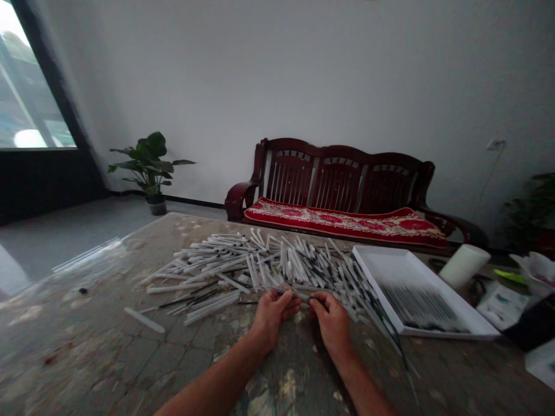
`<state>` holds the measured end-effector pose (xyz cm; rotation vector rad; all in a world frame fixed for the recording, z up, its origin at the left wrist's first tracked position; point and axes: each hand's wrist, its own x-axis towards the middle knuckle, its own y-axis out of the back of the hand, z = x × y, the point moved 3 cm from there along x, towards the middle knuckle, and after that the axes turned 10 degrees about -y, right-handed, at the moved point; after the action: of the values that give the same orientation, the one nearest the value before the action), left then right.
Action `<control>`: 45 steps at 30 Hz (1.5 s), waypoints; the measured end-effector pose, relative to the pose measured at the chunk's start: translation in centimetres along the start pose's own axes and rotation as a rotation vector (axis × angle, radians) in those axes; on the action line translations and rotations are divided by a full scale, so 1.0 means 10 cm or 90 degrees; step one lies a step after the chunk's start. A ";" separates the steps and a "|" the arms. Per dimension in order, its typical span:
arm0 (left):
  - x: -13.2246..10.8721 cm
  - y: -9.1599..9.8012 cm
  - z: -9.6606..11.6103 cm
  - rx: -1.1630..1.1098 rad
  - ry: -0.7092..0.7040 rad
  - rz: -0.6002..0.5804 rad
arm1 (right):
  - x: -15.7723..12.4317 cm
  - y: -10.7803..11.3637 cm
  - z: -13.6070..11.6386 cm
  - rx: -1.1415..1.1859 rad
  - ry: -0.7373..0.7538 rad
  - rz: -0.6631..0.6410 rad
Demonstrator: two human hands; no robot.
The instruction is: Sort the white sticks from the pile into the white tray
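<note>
Close in front of me, my left hand (274,312) is closed in a pinch around a thin dark stick (248,303), which pokes out to its left. Just to the right, the fingertips of my right hand (332,318) pinch at the same level, apparently on the stick's other end; the fingers partly hide this spot. Beyond both hands spreads a large loose pile of whitish translucent tubes (225,260), with thin dark sticks mixed in. A single tube (144,319) lies apart at the left.
A shallow white box (468,312) at the right holds a row of dark sticks. Beside it stand a white roll (465,266) and some packets. The patterned table (108,346) ends before a wooden bench (338,179). A potted plant (150,162) stands on the floor.
</note>
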<state>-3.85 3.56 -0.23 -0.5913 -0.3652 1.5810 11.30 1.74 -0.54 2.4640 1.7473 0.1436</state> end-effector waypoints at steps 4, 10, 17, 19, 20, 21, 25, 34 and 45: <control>-0.05 -0.01 -0.02 -0.011 -0.014 0.000 | -0.07 0.03 -0.09 -0.126 0.086 0.015; -0.07 -0.04 -0.06 -0.001 -0.024 -0.006 | -0.09 0.04 -0.13 -0.259 0.130 0.028; -0.07 -0.04 -0.07 -0.011 -0.007 -0.003 | -0.12 0.07 -0.15 -0.230 0.134 -0.036; -0.08 -0.04 -0.08 -0.008 -0.004 -0.012 | -0.12 0.08 -0.14 -0.229 0.130 -0.025; -0.08 -0.04 -0.09 -0.006 -0.005 -0.016 | -0.11 0.08 -0.13 -0.228 0.120 -0.023; -0.08 -0.05 -0.09 -0.004 -0.006 -0.017 | -0.10 0.08 -0.11 -0.225 0.106 -0.026; -0.07 -0.04 -0.10 0.006 -0.006 0.004 | -0.09 0.10 -0.10 -0.212 0.085 -0.050; -0.10 -0.06 -0.06 0.029 -0.005 0.000 | -0.09 0.09 -0.08 -0.242 0.097 -0.034; -0.08 -0.04 -0.08 0.025 -0.017 -0.019 | -0.11 0.07 -0.07 -0.189 0.042 -0.076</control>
<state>-3.04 2.77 -0.48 -0.5331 -0.3604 1.5653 11.49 0.54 0.22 2.1641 1.7470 0.4435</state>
